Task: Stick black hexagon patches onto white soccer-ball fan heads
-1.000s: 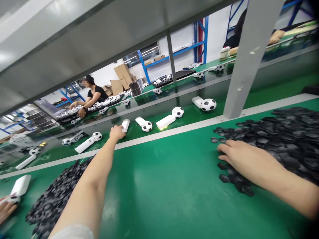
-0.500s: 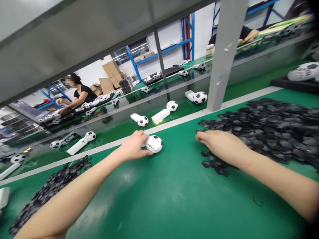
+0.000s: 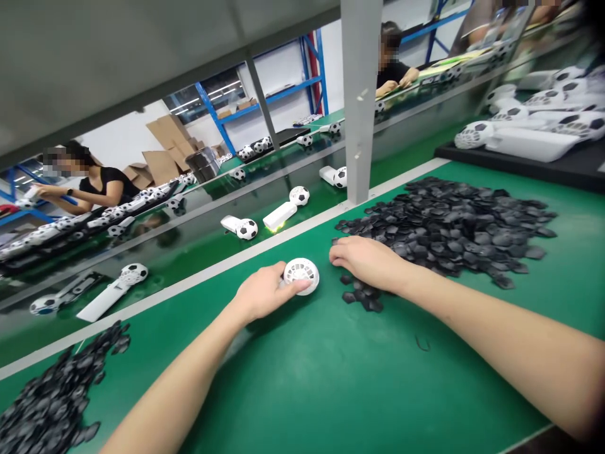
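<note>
My left hand (image 3: 265, 290) is closed around a white handheld fan with a football-shaped head (image 3: 301, 275). The round slotted grille faces up toward me, with my thumb across its lower edge; the handle is hidden in my palm. To the right, my right hand (image 3: 363, 258) has its fingers pinched together, and a small black pentagon piece (image 3: 334, 241) shows at the fingertips. It hovers at the near left edge of a broad pile of black pentagon pieces (image 3: 463, 221). Several loose ones (image 3: 363, 296) lie just below that hand.
A second pile of black pieces (image 3: 61, 384) lies at the left. Beyond the metal rail stand football fans (image 3: 278, 217) on a green belt. A grey post (image 3: 362, 107) rises ahead. A black tray (image 3: 520, 164) holds several fans at right. Co-workers (image 3: 108, 183) sit across the line.
My left hand has turned the fan, so its grille now faces me instead of the black-patched side. The view has swung right, bringing the fan tray further in. My right hand keeps its pinch.
</note>
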Demonstrator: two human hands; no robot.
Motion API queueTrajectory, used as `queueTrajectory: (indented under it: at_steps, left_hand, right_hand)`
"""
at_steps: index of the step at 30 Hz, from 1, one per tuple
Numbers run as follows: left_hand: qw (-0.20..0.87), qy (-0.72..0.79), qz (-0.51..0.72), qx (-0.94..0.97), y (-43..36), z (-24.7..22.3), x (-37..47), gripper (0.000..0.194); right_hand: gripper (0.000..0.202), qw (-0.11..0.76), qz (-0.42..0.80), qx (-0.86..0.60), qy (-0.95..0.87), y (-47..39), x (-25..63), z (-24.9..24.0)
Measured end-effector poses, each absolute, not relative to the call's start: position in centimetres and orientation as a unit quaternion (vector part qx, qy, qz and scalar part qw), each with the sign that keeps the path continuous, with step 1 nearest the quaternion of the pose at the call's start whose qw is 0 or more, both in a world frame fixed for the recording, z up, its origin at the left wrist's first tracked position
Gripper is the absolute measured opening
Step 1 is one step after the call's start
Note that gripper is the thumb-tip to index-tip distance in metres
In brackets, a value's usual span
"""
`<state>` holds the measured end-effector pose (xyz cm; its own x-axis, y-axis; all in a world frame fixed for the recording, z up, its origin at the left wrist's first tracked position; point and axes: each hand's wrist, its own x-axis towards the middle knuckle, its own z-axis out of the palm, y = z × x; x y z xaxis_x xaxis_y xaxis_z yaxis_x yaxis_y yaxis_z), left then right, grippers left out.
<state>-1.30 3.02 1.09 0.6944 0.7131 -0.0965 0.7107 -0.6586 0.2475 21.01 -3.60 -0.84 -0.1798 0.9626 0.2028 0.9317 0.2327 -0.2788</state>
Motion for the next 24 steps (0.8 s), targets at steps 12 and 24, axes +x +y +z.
queueTrajectory:
  at_steps: [12, 24]
  left_hand:
    - [0.174, 0.390, 0.078, 0.901, 1.5, 0.1, -1.0, 0.079]
    - [0.266, 0.386, 0.113, 0.876, 1.1, 0.9, -0.2, 0.055]
  right_hand:
    - [0.005, 0.392, 0.184, -0.472, -0.768, -5.1, 17.7, -0.5]
    - [0.042, 0.396, 0.249, -0.497, -0.731, -4.7, 17.0, -2.0]
